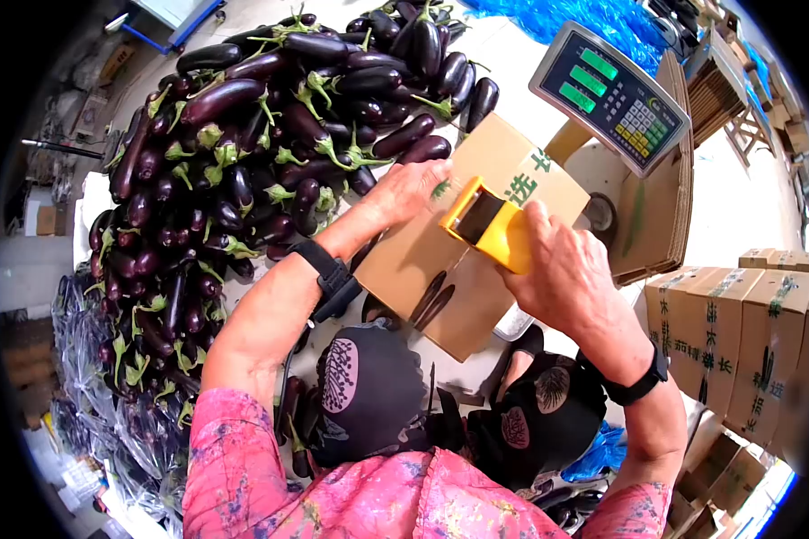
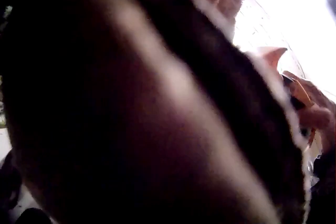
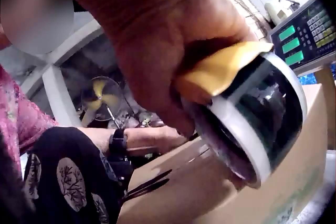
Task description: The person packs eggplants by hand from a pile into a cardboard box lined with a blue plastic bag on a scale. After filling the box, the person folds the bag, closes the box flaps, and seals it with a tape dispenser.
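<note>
A closed cardboard carton (image 1: 404, 265) with green lettering and a printed eggplant picture lies tilted in front of the person. The right hand (image 1: 571, 269) grips a yellow tape dispenser (image 1: 511, 241) and holds it over the middle of the carton. Seen from the right wrist, a roll of tape (image 3: 262, 108) sits in the dispenser, close over the cardboard. On the carton's left side rests the left hand (image 1: 406, 191), its fingers lying along the top near the far edge. The left wrist view is mostly filled by a dark, blurred surface.
A large heap of eggplants (image 1: 270, 153) covers the left and back. A scale display (image 1: 609, 99) stands at the back right, beside an open carton (image 1: 643, 211). Packed cartons (image 1: 737, 341) are stacked at the right. Plastic bags (image 1: 121, 395) hang at the left.
</note>
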The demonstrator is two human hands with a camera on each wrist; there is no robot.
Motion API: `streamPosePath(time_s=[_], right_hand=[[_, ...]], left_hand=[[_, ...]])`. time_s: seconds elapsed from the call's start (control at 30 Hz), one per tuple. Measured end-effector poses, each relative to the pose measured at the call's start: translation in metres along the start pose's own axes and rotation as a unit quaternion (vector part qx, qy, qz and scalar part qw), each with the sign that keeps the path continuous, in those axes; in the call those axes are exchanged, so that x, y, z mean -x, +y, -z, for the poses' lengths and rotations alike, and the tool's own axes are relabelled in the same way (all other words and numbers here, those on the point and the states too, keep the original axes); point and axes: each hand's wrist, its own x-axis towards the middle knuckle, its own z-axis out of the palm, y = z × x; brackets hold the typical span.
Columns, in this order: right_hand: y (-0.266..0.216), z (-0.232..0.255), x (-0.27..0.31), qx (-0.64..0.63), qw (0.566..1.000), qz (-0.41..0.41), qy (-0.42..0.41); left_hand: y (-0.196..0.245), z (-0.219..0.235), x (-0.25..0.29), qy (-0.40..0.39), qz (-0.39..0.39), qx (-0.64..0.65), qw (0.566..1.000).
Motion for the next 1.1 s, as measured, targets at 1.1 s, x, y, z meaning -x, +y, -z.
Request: streamPosePath(time_s=[1.1], right_hand=[[0.170, -0.155, 0.175, 0.033, 0.962, -0.228, -0.144]], left_hand=[[0.001, 0.006, 0.001, 0.026, 0.111, 0.039, 0.993]])
